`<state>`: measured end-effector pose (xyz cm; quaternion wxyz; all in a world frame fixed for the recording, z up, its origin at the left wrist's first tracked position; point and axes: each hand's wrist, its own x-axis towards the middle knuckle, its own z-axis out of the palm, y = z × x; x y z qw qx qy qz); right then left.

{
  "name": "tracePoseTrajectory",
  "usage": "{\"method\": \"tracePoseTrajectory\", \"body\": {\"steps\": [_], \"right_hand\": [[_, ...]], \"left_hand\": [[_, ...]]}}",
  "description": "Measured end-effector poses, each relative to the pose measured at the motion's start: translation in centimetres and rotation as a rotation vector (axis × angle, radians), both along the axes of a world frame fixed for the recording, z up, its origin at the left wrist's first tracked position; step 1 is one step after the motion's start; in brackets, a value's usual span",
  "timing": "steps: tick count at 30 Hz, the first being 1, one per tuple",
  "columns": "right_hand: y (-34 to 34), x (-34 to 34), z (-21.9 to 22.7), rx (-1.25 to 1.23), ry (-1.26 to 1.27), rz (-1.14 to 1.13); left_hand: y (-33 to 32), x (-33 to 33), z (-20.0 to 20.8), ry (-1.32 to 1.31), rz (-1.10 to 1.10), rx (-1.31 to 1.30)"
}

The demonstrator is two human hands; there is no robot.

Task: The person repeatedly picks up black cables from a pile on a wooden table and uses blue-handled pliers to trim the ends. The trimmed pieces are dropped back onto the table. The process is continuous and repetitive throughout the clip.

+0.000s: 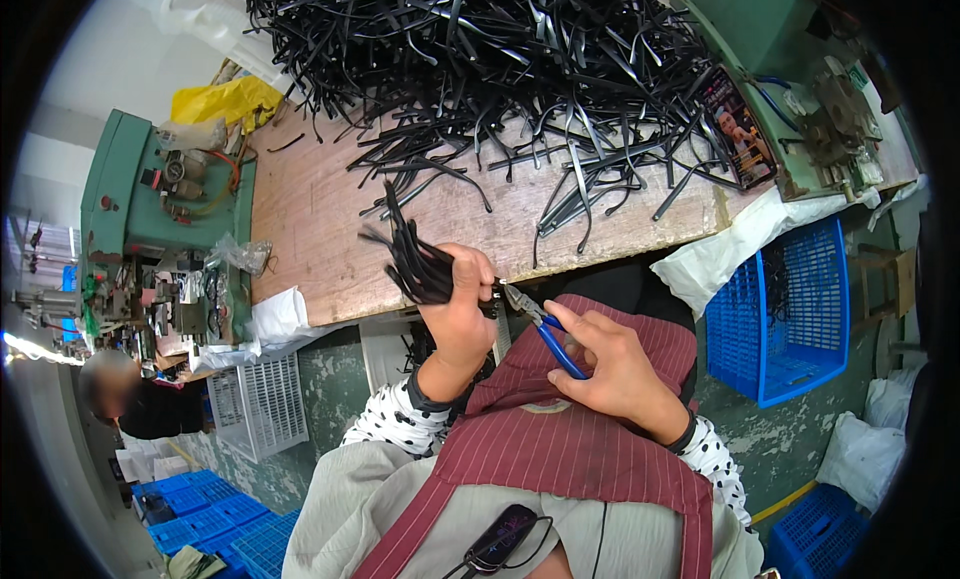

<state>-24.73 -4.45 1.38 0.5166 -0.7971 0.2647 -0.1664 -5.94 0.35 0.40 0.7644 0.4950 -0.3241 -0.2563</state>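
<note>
bundle of black strips (418, 267) over the table's (300, 214) near edge.
left hand (462, 307) closed round it; right hand (618, 371) curled on blue-handled pliers (549, 335), tips at bundle's end. loose pile (480, 64) toward far edge.

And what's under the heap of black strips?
Bare bench shows along the near edge of the heap and between the loose strips. Under its thick middle, everything is covered, so I can't tell what lies there.

Left fingers (466, 274) partly hide the bundled black strips (421, 267).
</note>
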Motion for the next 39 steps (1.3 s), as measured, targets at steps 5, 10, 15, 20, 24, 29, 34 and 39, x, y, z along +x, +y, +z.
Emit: {"method": "tracePoseTrajectory", "body": {"steps": [5, 10, 15, 20, 24, 29, 34, 39], "right_hand": [[0.0, -0.5, 0.0, 0.022, 0.006, -0.021], [-0.2, -1.3, -0.1, -0.023, -0.06, -0.036], [-0.1, -1.8, -0.4, -0.041, -0.084, -0.047], [-0.4, -2.3, -0.5, -0.095, -0.099, -0.084], [-0.9, -1.9, -0.8, -0.179, -0.125, -0.164], [-1.4, -1.4, 0.1, -0.435, -0.052, -0.185], [-1.1, -0.9, 0.7, -0.557, -0.027, -0.121], [-1.0, -0.9, 1.3, -0.578, -0.028, -0.1]], "left_hand": [[-2.4, 1.1, 0.4, 0.103, -0.051, 0.154], [-9.4, 3.8, -0.2, -1.17, -0.186, 0.209], [-14.7, 4.1, -1.4, -1.803, -0.42, 0.12], [-14.3, 5.7, 0.7, -1.782, -0.346, 0.214], [-10.3, 6.0, 1.9, -0.903, -0.331, 0.407], [-5.1, 5.5, 1.7, 0.395, -0.689, 0.218], [-3.5, 4.7, 1.0, 0.783, -0.889, 0.071], [-3.2, 4.9, 0.7, 0.761, -0.951, 0.071]]}}
